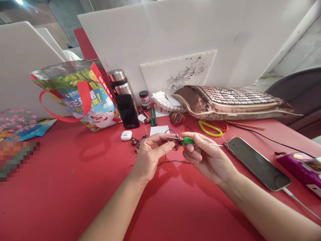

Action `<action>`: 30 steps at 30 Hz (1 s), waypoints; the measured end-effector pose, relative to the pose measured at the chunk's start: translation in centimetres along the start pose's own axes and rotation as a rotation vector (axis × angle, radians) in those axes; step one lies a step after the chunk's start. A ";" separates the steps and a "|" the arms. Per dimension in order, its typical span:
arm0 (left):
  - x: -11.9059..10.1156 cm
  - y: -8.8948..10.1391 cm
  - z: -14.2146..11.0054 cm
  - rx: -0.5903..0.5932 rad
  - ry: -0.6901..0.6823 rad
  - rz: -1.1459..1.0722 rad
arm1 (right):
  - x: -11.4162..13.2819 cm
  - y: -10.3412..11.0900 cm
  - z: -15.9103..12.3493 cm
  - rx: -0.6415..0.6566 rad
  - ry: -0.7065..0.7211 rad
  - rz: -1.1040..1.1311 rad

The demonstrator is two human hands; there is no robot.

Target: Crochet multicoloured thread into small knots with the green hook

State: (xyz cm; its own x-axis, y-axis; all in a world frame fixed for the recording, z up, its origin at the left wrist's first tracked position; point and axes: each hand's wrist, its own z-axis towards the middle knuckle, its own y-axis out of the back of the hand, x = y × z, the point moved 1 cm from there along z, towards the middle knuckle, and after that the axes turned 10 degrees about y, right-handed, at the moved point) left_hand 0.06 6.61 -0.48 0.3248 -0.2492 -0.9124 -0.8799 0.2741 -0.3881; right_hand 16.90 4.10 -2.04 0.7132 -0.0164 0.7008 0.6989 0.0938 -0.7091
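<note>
Above the middle of the red table, my left hand [152, 150] pinches a small multicoloured crochet piece [177, 144] between thumb and fingers. My right hand [205, 152] is closed on the green handle of a crochet hook [188, 140]. The thin metal shaft passes over the piece near my left fingertips, and a second metal end sticks out to the right. A dark blue strand loops up from the piece. More of the knotted multicoloured cord [135, 144] lies to the left of my left hand. The exact stitches are too small to make out.
A ball of multicoloured yarn [177, 116], a green cutter [153, 117] and yellow-handled scissors [210, 128] lie behind my hands. A phone [259, 164] on a cable lies right. An earbud case [126, 135], a phone [127, 111], a steel flask [122, 87] and a bag [100, 110] stand left.
</note>
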 end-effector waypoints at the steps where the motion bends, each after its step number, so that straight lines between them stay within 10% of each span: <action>1: 0.1 0.0 0.0 -0.004 -0.005 0.016 | -0.1 0.0 0.1 -0.005 -0.009 0.006; 18: -0.2 0.2 -0.3 0.052 -0.353 0.537 | 0.0 -0.1 -0.5 0.050 -0.022 -0.101; 30: 1.2 -0.5 -0.6 -0.038 -0.219 0.278 | 0.1 -0.4 0.1 -0.053 0.050 -0.027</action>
State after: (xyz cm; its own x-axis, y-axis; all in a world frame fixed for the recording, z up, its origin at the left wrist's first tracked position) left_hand 0.70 5.62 -1.27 0.1345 0.0365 -0.9902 -0.9560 0.2677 -0.1200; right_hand 16.65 4.21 -1.70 0.6951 -0.0681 0.7157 0.7187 0.0394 -0.6942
